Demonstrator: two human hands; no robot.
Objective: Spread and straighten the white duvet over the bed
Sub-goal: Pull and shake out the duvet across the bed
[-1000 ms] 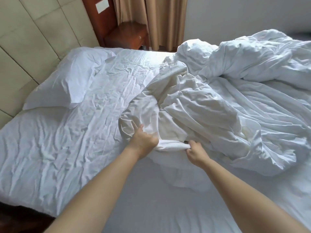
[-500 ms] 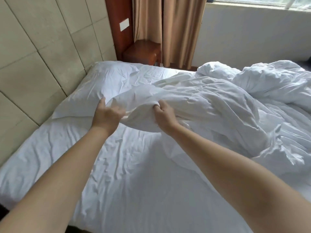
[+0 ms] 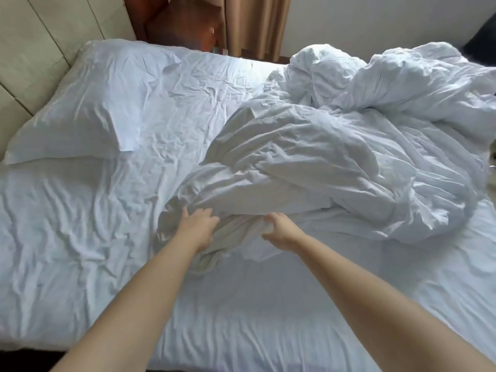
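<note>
The crumpled white cotton duvet [image 3: 335,157] lies bunched across the wrinkled white-sheeted bed [image 3: 80,237]. The left hand [image 3: 197,228] and right hand [image 3: 281,230] both grip its near edge, now lowered from half a second ago.

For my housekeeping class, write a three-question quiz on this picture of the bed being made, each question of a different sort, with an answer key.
1. True or false: the white duvet already lies flat over the whole bed.
2. Multiple choice: where is the pillow? A) by the padded headboard, on the bare sheet; B) under the duvet heap; C) on the wooden nightstand.
3. Fill in: the left hand and the right hand both grip the duvet's near ____.

Key:
1. False: it is bunched on the side away from the headboard.
2. A.
3. Edge.
</note>
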